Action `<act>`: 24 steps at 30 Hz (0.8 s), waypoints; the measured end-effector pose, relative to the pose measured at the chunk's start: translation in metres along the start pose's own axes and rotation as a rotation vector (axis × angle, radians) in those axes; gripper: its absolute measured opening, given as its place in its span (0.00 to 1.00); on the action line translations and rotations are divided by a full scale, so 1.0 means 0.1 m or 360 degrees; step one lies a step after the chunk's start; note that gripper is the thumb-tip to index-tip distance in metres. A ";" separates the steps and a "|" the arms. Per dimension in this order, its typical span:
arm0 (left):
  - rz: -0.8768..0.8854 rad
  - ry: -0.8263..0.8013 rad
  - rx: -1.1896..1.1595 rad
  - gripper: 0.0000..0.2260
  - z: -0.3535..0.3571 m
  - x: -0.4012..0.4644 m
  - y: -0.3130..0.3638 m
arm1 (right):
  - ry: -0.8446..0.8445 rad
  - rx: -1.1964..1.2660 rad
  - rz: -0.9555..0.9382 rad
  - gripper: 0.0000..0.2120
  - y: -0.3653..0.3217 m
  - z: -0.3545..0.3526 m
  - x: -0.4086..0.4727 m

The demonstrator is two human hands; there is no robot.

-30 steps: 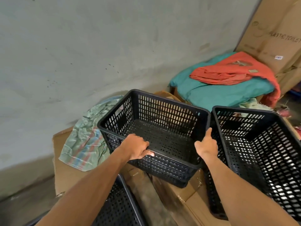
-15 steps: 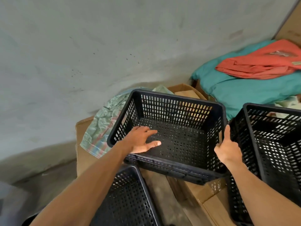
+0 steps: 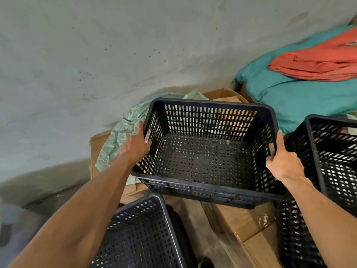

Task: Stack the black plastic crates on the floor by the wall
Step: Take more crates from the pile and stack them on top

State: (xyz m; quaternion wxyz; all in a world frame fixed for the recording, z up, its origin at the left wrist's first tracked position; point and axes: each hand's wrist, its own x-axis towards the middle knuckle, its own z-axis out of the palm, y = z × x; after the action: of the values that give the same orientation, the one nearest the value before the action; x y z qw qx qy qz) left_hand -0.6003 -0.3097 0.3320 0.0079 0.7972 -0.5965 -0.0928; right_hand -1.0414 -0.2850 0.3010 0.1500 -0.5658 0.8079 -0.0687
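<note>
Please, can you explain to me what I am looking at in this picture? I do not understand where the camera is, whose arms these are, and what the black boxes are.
The camera sits on a person's head and looks forward and down, so the two bare arms are that person's own. No machine is present.

The left hand and the right hand hold a black plastic crate, one on each short side. It is empty, with walls full of slots. It sits above flattened cardboard; whether it rests on it cannot be told.

A second crate is lower left, a third on the right. Behind them are a pale green cloth, teal fabric with orange fabric on top, and a grey wall.
</note>
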 end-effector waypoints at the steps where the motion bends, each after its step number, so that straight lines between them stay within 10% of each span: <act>1: 0.0045 0.0009 0.0004 0.40 -0.04 0.01 0.02 | -0.0025 0.0009 0.0013 0.45 -0.01 -0.02 0.03; 24: 0.0045 0.0163 -0.0112 0.38 0.01 -0.32 -0.20 | 0.0201 -0.0362 -0.0047 0.35 -0.11 -0.16 -0.13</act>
State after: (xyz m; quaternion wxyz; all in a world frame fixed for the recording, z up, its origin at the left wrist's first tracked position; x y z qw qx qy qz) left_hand -0.5906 -0.2732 0.3333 0.0676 0.7916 -0.6030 -0.0726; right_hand -1.0330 -0.2777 0.3209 0.0328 -0.5855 0.8099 -0.0144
